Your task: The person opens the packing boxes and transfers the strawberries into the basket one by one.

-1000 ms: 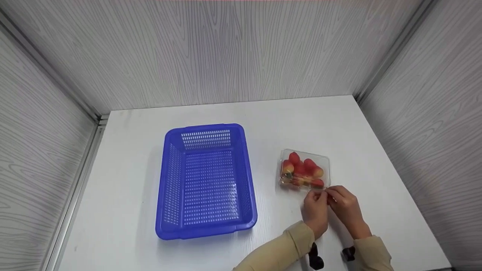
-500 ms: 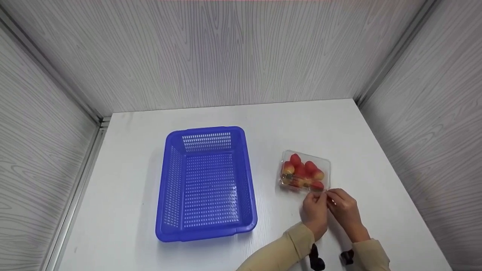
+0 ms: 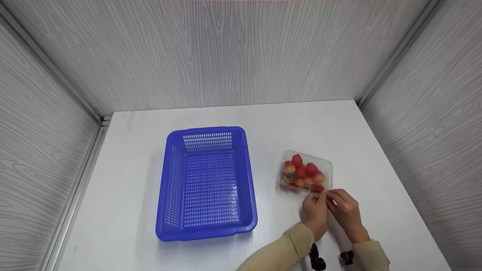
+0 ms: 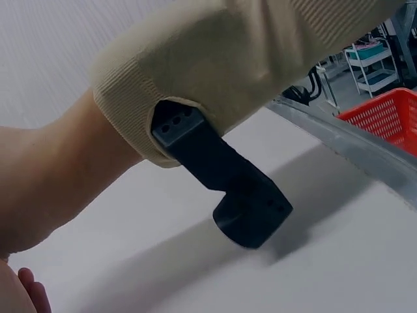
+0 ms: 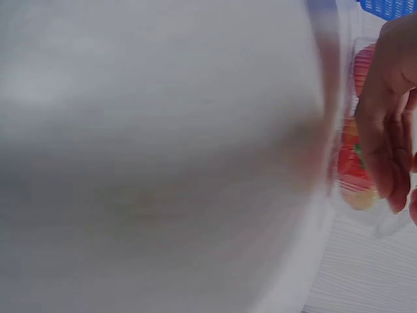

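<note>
Can see a clear plastic box (image 3: 324, 166) resting on the white table (image 3: 124, 180), to the right of the blue basket (image 3: 207, 234) and apart from it; would judge it light, thin-walled and springy, likely to flex or crackle under a hard squeeze and slippery under a careless fingertip; best held low by two opposite side walls, or with a palm beneath, rather than by the lid alone.

See the left hand (image 3: 315, 211) narrow, thumb and finger pinching the near edge of the box, and the right hand (image 3: 345, 210) just beside, likewise pinching narrowly at the corner farther from the blue basket; cannot make out the exact hold, with knuckles in the way.

Can count several pieces of red-and-yellow fruit (image 3: 311, 169) heaped loosely inside the box; cannot tell real from imitation, so best treated as easily bruised and apt to roll; cannot tell a latched lid from a loose one.

Notice slotted walls and floor on the blue basket, probably stiffer than the box; glimpse a red basket (image 4: 391, 117) past the table edge, not placeable against the blue basket, contents hidden.
</note>
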`<state>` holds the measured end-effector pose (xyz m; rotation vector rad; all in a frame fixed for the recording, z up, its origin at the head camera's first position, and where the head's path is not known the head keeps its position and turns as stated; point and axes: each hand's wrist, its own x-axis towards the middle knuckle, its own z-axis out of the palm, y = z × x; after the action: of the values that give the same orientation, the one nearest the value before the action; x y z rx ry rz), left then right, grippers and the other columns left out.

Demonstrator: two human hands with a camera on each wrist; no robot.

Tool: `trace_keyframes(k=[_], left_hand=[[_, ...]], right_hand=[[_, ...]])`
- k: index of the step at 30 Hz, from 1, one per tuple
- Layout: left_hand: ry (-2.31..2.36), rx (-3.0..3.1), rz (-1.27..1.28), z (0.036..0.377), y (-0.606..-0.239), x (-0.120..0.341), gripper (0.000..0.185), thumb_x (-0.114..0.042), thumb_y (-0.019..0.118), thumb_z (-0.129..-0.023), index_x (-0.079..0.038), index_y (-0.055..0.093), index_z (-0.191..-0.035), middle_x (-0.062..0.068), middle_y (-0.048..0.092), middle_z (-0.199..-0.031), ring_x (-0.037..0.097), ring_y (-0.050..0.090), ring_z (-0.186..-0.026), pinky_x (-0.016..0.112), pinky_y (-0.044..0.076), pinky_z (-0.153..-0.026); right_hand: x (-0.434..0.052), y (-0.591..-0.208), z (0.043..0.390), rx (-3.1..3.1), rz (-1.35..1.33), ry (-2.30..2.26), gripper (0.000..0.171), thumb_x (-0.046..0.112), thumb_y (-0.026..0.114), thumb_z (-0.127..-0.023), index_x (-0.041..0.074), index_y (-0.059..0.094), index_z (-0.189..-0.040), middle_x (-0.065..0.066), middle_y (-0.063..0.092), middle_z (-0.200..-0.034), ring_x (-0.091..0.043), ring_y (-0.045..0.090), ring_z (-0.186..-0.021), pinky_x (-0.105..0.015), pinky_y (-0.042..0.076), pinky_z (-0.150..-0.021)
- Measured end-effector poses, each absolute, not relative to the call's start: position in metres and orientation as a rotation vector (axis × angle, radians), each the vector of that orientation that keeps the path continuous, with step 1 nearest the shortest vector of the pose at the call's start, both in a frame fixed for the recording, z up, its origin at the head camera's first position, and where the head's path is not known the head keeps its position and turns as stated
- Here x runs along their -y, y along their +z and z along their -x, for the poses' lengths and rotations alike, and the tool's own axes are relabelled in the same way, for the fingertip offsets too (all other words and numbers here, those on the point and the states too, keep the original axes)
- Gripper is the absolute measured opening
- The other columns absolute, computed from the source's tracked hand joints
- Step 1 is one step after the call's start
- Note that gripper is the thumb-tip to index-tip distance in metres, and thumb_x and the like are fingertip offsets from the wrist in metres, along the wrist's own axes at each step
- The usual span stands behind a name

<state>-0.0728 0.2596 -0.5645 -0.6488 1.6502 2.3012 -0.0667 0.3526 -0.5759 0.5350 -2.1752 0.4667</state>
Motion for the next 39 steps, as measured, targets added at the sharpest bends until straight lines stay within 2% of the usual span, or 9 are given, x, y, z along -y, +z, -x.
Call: trace_keyframes(k=[3, 6, 10, 14, 19, 24, 29, 35, 39], left_hand=[[2.322, -1.603, 0.665, 0.074, -0.565, -0.260, 0.016, -0.016, 0.072, -0.090, -0.011, 0.066, -0.076, 0.000, 0.062, -0.070, 0.014, 0.059, -0.061, 0.036, 0.052, -0.060], [2.331, -1.548, 0.643, 0.073, -0.567, -0.261, 0.013, -0.013, 0.070, -0.090, -0.009, 0.068, -0.078, 0.001, 0.065, -0.074, 0.015, 0.061, -0.065, 0.034, 0.052, -0.062], [2.331, -1.427, 0.547, 0.072, -0.571, -0.261, 0.010, -0.012, 0.066, -0.092, -0.007, 0.070, -0.084, 0.004, 0.069, -0.079, 0.017, 0.066, -0.072, 0.034, 0.054, -0.068], [2.294, -1.303, 0.427, 0.074, -0.573, -0.260, 0.018, -0.016, 0.062, -0.096, -0.001, 0.071, -0.097, 0.009, 0.071, -0.086, 0.022, 0.070, -0.079, 0.039, 0.056, -0.076], [2.211, -1.287, 0.328, 0.076, -0.576, -0.250, 0.026, -0.021, 0.061, -0.096, 0.001, 0.067, -0.108, 0.013, 0.072, -0.094, 0.027, 0.071, -0.087, 0.039, 0.056, -0.081], [2.236, -1.335, 0.325, 0.078, -0.581, -0.233, 0.026, -0.023, 0.059, -0.098, -0.001, 0.063, -0.110, 0.013, 0.072, -0.099, 0.025, 0.071, -0.088, 0.037, 0.056, -0.081], [2.315, -1.346, 0.332, 0.080, -0.587, -0.213, 0.030, -0.027, 0.058, -0.099, 0.000, 0.066, -0.111, 0.015, 0.072, -0.101, 0.024, 0.071, -0.086, 0.036, 0.056, -0.081], [2.378, -1.356, 0.309, 0.082, -0.592, -0.201, 0.030, -0.023, 0.055, -0.101, 0.002, 0.069, -0.110, 0.017, 0.071, -0.102, 0.027, 0.071, -0.088, 0.037, 0.055, -0.083], [2.353, -1.386, 0.309, 0.080, -0.594, -0.199, 0.028, -0.022, 0.055, -0.102, 0.001, 0.070, -0.108, 0.015, 0.071, -0.102, 0.026, 0.071, -0.088, 0.037, 0.055, -0.084]], right_hand=[[-0.353, -0.572, 0.069, 2.180, -0.546, 0.481, 0.014, -0.012, 0.078, -0.074, -0.007, 0.072, -0.085, -0.014, 0.066, -0.083, -0.028, 0.066, -0.070, -0.040, 0.052, -0.063], [-0.356, -0.569, 0.070, 2.174, -0.547, 0.483, 0.017, -0.014, 0.078, -0.072, -0.006, 0.072, -0.086, -0.014, 0.066, -0.084, -0.027, 0.066, -0.072, -0.037, 0.053, -0.064], [-0.361, -0.564, 0.070, 2.162, -0.463, 0.522, 0.032, -0.023, 0.077, -0.062, -0.006, 0.072, -0.088, -0.015, 0.067, -0.088, -0.026, 0.066, -0.073, -0.019, 0.052, -0.075], [-0.367, -0.557, 0.073, 2.149, -0.357, 0.618, 0.035, -0.026, 0.073, -0.065, -0.007, 0.072, -0.094, -0.017, 0.068, -0.093, -0.026, 0.065, -0.076, -0.009, 0.043, -0.087], [-0.370, -0.549, 0.080, 2.077, -0.248, 0.705, 0.038, -0.028, 0.069, -0.066, -0.007, 0.073, -0.098, -0.018, 0.069, -0.097, -0.028, 0.064, -0.080, -0.010, 0.044, -0.086], [-0.357, -0.531, 0.085, 2.036, -0.223, 0.745, 0.040, -0.032, 0.064, -0.067, -0.012, 0.070, -0.101, -0.026, 0.067, -0.099, -0.033, 0.064, -0.083, -0.012, 0.045, -0.087], [-0.341, -0.508, 0.088, 2.015, -0.219, 0.810, 0.039, -0.031, 0.056, -0.074, -0.016, 0.066, -0.108, -0.032, 0.064, -0.106, -0.040, 0.060, -0.093, -0.015, 0.046, -0.089], [-0.339, -0.499, 0.095, 2.068, -0.192, 0.925, 0.041, -0.021, 0.051, -0.085, -0.013, 0.060, -0.124, -0.030, 0.059, -0.126, -0.040, 0.050, -0.112, -0.020, 0.041, -0.093], [-0.345, -0.503, 0.101, 2.149, -0.179, 1.041, 0.040, -0.010, 0.049, -0.094, -0.008, 0.055, -0.133, -0.026, 0.049, -0.142, -0.039, 0.042, -0.128, -0.022, 0.034, -0.102]])
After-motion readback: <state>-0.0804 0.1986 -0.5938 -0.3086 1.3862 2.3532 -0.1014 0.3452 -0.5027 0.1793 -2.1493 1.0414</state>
